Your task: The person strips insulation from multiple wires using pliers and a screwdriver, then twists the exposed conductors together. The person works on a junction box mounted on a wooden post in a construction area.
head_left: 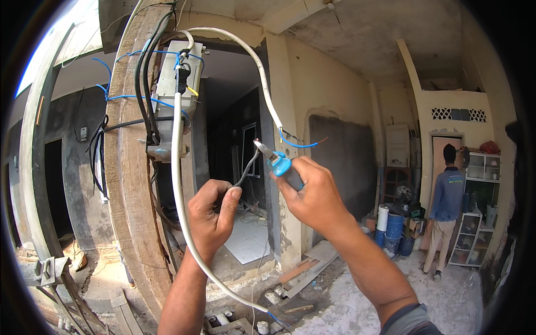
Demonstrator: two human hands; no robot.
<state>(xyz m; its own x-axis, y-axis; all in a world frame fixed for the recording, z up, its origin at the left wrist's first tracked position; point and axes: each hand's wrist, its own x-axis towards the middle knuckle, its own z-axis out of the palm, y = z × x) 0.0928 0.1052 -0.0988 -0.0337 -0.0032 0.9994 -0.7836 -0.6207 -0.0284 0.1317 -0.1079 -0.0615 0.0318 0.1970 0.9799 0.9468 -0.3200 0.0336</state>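
My left hand [209,215] is closed on a thin dark grey wire [247,169], thumb pressed against the fingers. The wire rises out of the fist towards the right. My right hand [314,192] grips pliers with blue handles [279,163], their metal jaws pointing up and left. The jaws are at the wire's upper end; whether they bite on it I cannot tell. Just above hangs a white cable [257,64] whose stripped end shows a blue wire [301,146] with bare copper. Left of my hands, another white cable [177,145] loops down past my left forearm.
A wooden post [134,139] carries a grey electrical box [167,84], tied with blue and black wires. Planks [310,268] lie on the rubble floor. At the right, a person [445,204] stands by a white shelf [474,223], near blue barrels [394,226].
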